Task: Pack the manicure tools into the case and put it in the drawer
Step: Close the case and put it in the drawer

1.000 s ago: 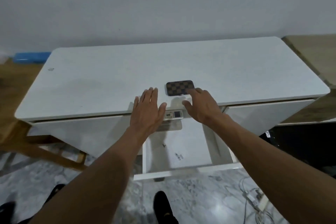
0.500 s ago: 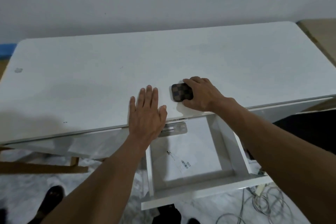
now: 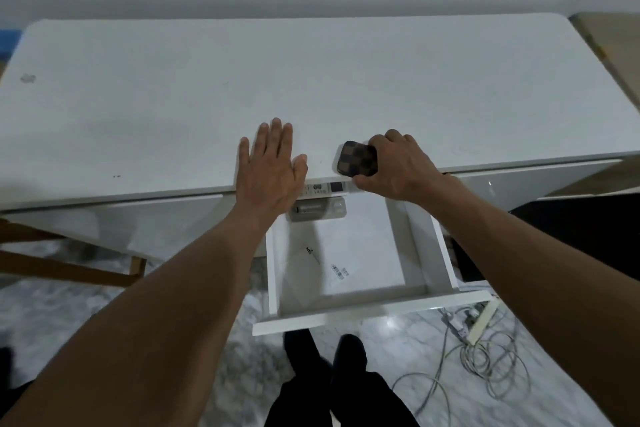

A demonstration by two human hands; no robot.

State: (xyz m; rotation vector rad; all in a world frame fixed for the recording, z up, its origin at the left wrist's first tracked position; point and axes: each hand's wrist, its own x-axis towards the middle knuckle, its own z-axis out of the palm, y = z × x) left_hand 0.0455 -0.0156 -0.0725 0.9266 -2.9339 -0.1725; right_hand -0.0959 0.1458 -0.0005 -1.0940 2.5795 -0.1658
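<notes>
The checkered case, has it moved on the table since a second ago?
Yes. The case has come toward the table's front edge, just above the open drawer, with the right hand gripping it.

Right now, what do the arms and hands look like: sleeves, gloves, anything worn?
Both hands, left hand and right hand, are bare: no gloves, and no rings visible. Both forearms are bare up to the frame's edge, with no sleeves in view. A thin dark line crosses the right wrist; too small to tell whether it is a band.

White desk [image 3: 346, 80] — checkered case [image 3: 356, 159], flat left hand [image 3: 270, 170]
</notes>
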